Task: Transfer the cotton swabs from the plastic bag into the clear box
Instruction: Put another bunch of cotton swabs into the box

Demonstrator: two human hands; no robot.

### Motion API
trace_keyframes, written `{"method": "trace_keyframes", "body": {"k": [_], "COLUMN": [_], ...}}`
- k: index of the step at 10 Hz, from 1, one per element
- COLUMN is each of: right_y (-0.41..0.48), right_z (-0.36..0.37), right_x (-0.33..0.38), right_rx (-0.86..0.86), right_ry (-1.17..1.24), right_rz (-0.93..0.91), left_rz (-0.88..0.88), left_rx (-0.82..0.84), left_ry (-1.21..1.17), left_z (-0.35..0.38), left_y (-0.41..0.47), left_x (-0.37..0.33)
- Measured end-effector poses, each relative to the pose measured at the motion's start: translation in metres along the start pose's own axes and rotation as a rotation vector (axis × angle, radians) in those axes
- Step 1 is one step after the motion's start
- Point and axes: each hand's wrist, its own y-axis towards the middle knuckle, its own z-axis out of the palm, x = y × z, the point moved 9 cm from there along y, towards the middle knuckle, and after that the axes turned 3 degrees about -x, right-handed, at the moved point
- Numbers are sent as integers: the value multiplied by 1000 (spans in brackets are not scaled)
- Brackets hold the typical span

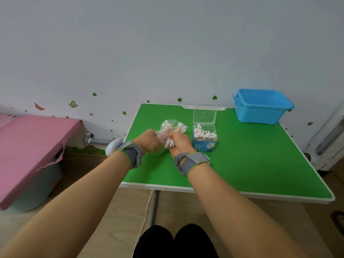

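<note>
The cotton swabs (pixel 174 128) are light, thin sticks and probably scatter easily, so it seems best to take them as a bundle around the middle. Most lie in the soft plastic bag (pixel 161 135), just left of the clear box (pixel 204 139) on the green table (pixel 251 164). The box already holds many swabs. The left hand (pixel 148 140) grips the bag with curled fingers, and the right hand (pixel 180 144) pinches a bunch of swabs.

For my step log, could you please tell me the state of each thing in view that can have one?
plastic bag: crumpled, swabs inside.
clear box: lid raised upright, partly filled with swabs.
blue bin: upright, uncovered.
left hand: grips the plastic bag.
right hand: grips a bunch of swabs.
</note>
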Motion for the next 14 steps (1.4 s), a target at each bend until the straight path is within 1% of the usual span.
{"method": "trace_keyframes", "body": {"k": [1, 3, 4, 6, 8, 9, 10, 11, 12, 14], "right_y": [-1, 0, 5, 13, 14, 10, 1, -7, -5, 9], "right_z": [0, 1, -5, -5, 3, 0, -6, 5, 9, 4], "right_x": [3, 4, 7, 19, 13, 12, 6, 1, 0, 6], "right_rx": [0, -29, -68, -65, -70, -142, -248, -186, -158, -170], "right_ry": [-7, -11, -21, -61, 134, 41, 15, 19, 0, 9], "right_rz": [-9, -8, -16, -21, -16, -89, -181, -196, -135, -179], "left_rz": [-8, -19, -28, -33, -42, -46, -41, -38, -38, -51], "left_rx": [46, 72, 81, 97, 65, 36, 0, -9, -15, -4], "left_ry": [18, 118, 128, 115, 111, 118, 106, 91, 79, 83], "left_z": [3, 3, 5, 6, 4, 2, 0, 1, 1, -1], "left_y": [-1, -2, -2, -1, 5, 12, 15, 15, 13, 8], "left_x": [1, 4, 5, 3, 7, 10, 9, 8, 11, 17]}}
